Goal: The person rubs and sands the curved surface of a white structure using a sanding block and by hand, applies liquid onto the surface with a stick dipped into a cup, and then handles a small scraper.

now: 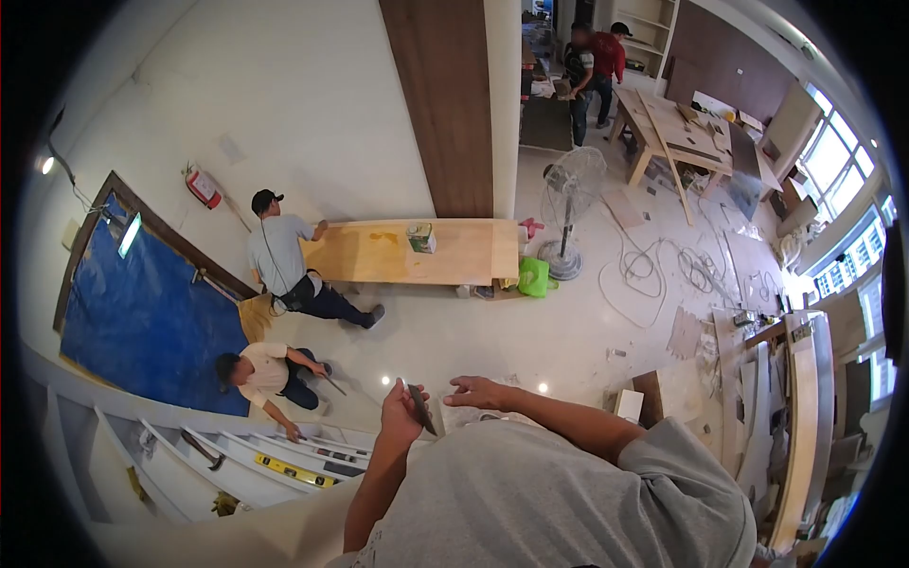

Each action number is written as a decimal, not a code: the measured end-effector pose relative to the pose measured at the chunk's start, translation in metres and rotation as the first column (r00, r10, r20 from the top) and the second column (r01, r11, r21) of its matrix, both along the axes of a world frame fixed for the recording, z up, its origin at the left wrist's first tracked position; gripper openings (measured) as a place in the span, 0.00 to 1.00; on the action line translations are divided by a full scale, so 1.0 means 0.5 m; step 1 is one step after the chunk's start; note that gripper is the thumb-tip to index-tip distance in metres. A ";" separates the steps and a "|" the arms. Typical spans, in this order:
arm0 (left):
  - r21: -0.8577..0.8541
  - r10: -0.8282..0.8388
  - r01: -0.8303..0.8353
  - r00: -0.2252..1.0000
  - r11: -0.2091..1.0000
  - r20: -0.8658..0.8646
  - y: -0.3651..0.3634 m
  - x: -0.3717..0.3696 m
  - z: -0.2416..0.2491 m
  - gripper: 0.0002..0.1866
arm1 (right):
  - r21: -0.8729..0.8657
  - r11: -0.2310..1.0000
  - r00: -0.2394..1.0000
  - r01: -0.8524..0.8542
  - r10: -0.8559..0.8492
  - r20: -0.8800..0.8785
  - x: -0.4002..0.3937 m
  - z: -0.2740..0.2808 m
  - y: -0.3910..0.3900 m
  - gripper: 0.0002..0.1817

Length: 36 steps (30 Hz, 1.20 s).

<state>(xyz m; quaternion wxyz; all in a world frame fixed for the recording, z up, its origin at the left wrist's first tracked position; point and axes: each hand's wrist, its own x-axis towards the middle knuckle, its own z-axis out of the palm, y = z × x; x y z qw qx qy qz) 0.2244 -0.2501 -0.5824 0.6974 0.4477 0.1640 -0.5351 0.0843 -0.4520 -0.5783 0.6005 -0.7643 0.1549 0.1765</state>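
Observation:
My left hand (pixel 402 415), raised in front of my chest, is closed around a dark, flat, narrow object (pixel 419 409) with a paler edge at its lower end. Its exact kind is too small to make out. To the right of it, my right hand (pixel 476 392) hovers apart from that object, fingers stretched towards it and nothing visible in them. Below the right hand something whitish and see-through (pixel 461 417) shows, partly hidden by my forearm and grey shirt.
A crouching person (pixel 270 374) reaches into white shelving (pixel 170 464) holding a yellow spirit level (pixel 295 470) and a hammer (pixel 204 451). Another person (pixel 281 248) leans at a wooden bench (pixel 350 254) with a can (pixel 421 238). A fan (pixel 568 204), cables (pixel 653 270) and stacked boards (pixel 800 407) stand right.

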 end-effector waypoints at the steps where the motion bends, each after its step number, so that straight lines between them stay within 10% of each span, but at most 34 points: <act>1: -0.032 -0.016 0.016 1.000 0.999 0.013 -0.010 -0.003 0.008 0.29 | 0.038 0.999 1.000 -0.007 0.007 -0.003 0.011 0.010 0.014 0.53; 9: -0.204 0.039 -0.022 0.996 0.979 0.079 -0.077 -0.026 0.131 0.15 | 0.393 0.916 0.992 0.077 -0.030 -0.123 0.062 0.129 0.054 0.58; 18: -0.116 0.031 0.002 0.959 0.993 0.281 -0.071 0.003 0.104 0.10 | 0.448 0.873 0.975 0.193 -0.121 -0.185 0.077 0.082 0.037 0.40; 21: -0.026 0.103 -0.101 0.903 0.995 0.416 -0.070 -0.009 0.184 0.11 | 0.810 0.535 0.970 0.240 -0.162 -0.180 0.079 0.089 -0.005 0.33; 23: 0.087 0.084 -0.188 0.744 0.978 0.662 -0.074 -0.016 0.227 0.15 | 0.987 -0.016 0.965 0.161 -0.207 -0.161 0.072 0.174 -0.029 0.29; 25: 0.126 -0.028 -0.217 0.407 0.968 0.913 -0.077 -0.007 0.194 0.20 | 0.992 -0.111 0.944 0.055 -0.318 -0.088 0.083 0.197 -0.033 0.29; 27: 0.157 -0.176 -0.318 -0.031 0.935 0.984 -0.096 -0.031 0.246 0.23 | 0.993 -0.117 0.941 0.021 -0.334 -0.060 0.103 0.216 -0.030 0.29; 31: 0.309 -0.343 -0.150 -0.367 0.939 0.865 -0.132 -0.075 0.300 0.34 | 0.978 -0.177 0.918 0.109 -0.359 -0.168 0.143 0.241 -0.009 0.30; 36: 0.537 -0.566 -0.180 -0.289 0.824 0.772 -0.162 -0.095 0.255 0.41 | 0.976 -0.009 0.843 0.217 -0.502 -0.192 0.179 0.231 0.042 0.29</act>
